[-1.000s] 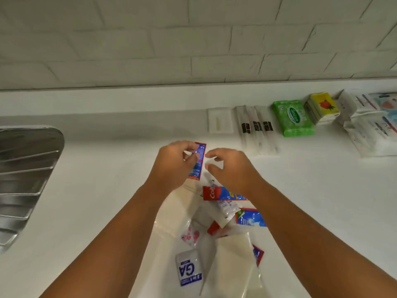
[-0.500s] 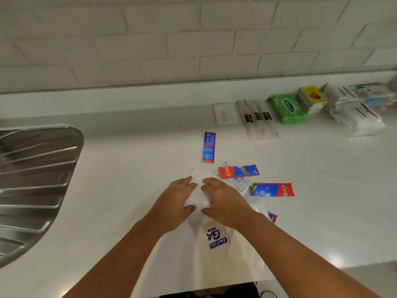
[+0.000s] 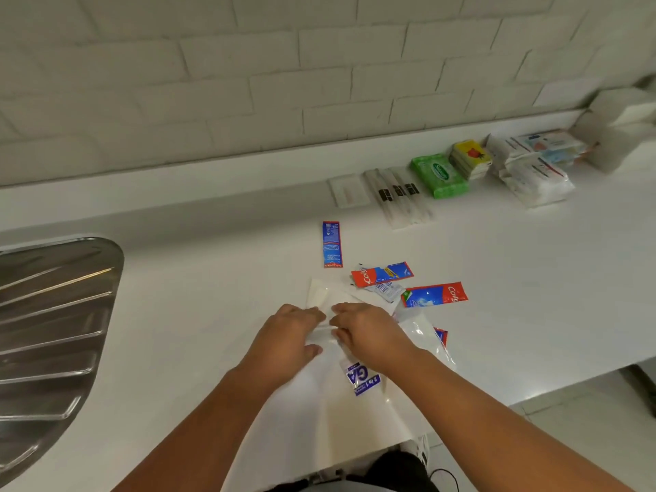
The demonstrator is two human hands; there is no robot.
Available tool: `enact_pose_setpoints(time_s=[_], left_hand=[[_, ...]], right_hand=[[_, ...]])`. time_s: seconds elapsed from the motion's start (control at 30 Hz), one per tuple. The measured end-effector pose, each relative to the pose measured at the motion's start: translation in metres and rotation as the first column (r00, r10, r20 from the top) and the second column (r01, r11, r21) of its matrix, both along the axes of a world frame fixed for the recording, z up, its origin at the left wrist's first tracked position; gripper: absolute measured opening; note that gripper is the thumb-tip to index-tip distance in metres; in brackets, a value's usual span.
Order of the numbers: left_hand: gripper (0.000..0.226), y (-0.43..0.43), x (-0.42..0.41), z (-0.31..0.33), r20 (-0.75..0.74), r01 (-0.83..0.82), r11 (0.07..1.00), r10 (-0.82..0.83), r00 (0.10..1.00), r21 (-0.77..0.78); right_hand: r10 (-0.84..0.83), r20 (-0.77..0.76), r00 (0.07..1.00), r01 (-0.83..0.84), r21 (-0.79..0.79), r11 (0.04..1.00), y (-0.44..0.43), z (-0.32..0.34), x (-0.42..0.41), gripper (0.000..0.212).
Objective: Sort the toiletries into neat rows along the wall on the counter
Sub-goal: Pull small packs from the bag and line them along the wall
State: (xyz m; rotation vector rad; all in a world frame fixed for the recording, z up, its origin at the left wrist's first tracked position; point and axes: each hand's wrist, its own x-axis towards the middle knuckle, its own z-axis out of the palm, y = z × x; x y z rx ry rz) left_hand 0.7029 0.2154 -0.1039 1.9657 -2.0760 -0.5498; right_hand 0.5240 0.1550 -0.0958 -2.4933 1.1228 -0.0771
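We saw both hands over a clear plastic bag [image 3: 358, 413] lying on the white desk [image 3: 198, 314]. The left hand [image 3: 287, 340] and right hand [image 3: 369, 337] met at a small white packet [image 3: 321, 330], fingers closed on it from either side, though blur left the exact grip uncertain. Beyond the bag lay a blue sachet [image 3: 332, 244], upright toward the wall, and two red-and-blue toothpaste sachets [image 3: 383, 274] to its right. Farther from the bag, against the wall, stood a row: flat white packet [image 3: 347, 190], wrapped toothbrushes [image 3: 399, 198], green wipes pack [image 3: 439, 175], yellow packs [image 3: 470, 158]. A steel drainboard [image 3: 53, 314] lay left of the bag.
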Motion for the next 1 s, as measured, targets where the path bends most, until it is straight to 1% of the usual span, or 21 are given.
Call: enact_pose_setpoints(time_s=[0.1,0.2,0.27,0.33,0.4,0.5,0.57,0.6,0.67,0.73,0.8,0.87,0.9,0.93,1.0], left_hand=[[0.051,0.0,0.002,0.008,0.005,0.017,0.999,-0.017,1.0,-0.043],[0.051,-0.001,0.006,0.013,-0.044,0.019,0.995,-0.023,0.999,-0.094],[0.046,-0.004,0.009,0.019,-0.094,0.001,0.994,-0.011,0.996,-0.112],[0.033,-0.01,0.011,0.027,-0.159,-0.05,0.988,0.026,0.987,-0.149],[0.023,-0.02,0.011,0.037,-0.279,-0.158,0.973,0.107,0.954,-0.169],[0.02,-0.038,0.008,0.056,-0.529,-0.293,0.95,0.194,0.826,-0.11],[0.008,-0.052,0.003,0.07,-0.665,-0.341,0.939,0.225,0.712,-0.048],[0.006,-0.058,-0.001,0.076,-0.705,-0.366,0.93,0.249,0.664,-0.016],[0.015,-0.073,-0.006,0.081,-0.756,-0.427,0.903,0.315,0.574,0.051],[0.022,-0.084,-0.01,0.081,-0.792,-0.477,0.869,0.379,0.479,0.127],[0.026,-0.098,-0.015,0.079,-0.813,-0.519,0.828,0.444,0.378,0.211],[0.028,-0.112,-0.023,0.077,-0.821,-0.56,0.784,0.491,0.291,0.27],[0.029,-0.117,-0.027,0.076,-0.822,-0.574,0.768,0.504,0.267,0.285],[0.03,-0.123,-0.031,0.074,-0.821,-0.579,0.764,0.507,0.264,0.285],[0.024,-0.132,-0.038,0.069,-0.805,-0.568,0.775,0.511,0.303,0.278]], right_hand=[[-0.048,0.094,0.994,0.047,0.014,0.999,0.0,0.002,-0.001,0.024],[-0.189,0.254,0.949,0.166,0.11,0.98,-0.004,0.01,-0.001,0.022],[-0.259,0.313,0.914,0.214,0.171,0.962,-0.007,0.017,-0.001,0.022],[-0.329,0.36,0.873,0.256,0.236,0.938,-0.011,0.025,-0.002,0.022],[-0.398,0.415,0.818,0.288,0.304,0.908,-0.017,0.032,-0.003,0.021],[-0.477,0.525,0.704,0.241,0.456,0.857,-0.026,0.045,-0.005,0.022],[-0.522,0.579,0.626,0.15,0.568,0.81,-0.033,0.053,-0.007,0.022],[-0.543,0.599,0.588,0.096,0.615,0.783,-0.036,0.057,-0.008,0.021],[-0.563,0.62,0.546,0.054,0.645,0.763,-0.048,0.061,-0.01,0.02],[-0.582,0.617,0.531,0.107,0.632,0.767,-0.057,0.062,-0.011,0.015],[-0.633,0.583,0.508,0.14,0.67,0.729,-0.071,0.06,-0.014,0.012],[-0.652,0.555,0.516,0.142,0.696,0.704,-0.086,0.055,-0.019,0.011],[-0.647,0.547,0.53,0.16,0.685,0.711,-0.094,0.052,-0.022,0.011],[-0.65,0.54,0.535,0.176,0.681,0.711,-0.102,0.051,-0.024,0.013],[-0.688,0.52,0.506,0.188,0.712,0.677,-0.119,0.047,-0.028,0.016]])
